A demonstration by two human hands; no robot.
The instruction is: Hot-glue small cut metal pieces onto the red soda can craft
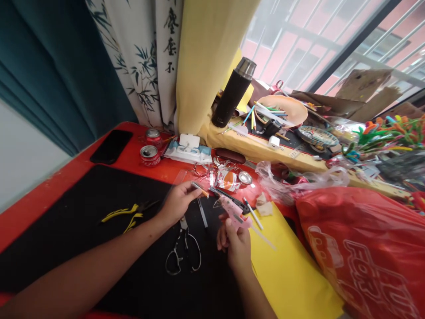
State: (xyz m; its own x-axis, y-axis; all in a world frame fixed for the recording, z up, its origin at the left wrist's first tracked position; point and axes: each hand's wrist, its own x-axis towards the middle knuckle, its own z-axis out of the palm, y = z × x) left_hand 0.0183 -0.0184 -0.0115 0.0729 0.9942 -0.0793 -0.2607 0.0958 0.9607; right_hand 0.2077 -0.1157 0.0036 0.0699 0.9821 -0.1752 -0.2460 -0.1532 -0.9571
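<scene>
My left hand [177, 201] pinches a thin stick with an orange tip [200, 188] over the black mat [83, 230]. My right hand [236, 244] grips a pink glue gun [230, 207] by its handle, nozzle pointing up and left toward the stick's tip. The two hands sit close together, a short gap between the stick and the gun. Silver scissors [184, 252] lie on the mat just below my left hand.
Yellow-handled pliers [124, 215] lie left on the mat. Yellow paper [285, 266] and a red plastic bag [361, 252] fill the right. Two cola cans [151, 150], a black phone [111, 146], a black flask [234, 93] and craft clutter stand behind.
</scene>
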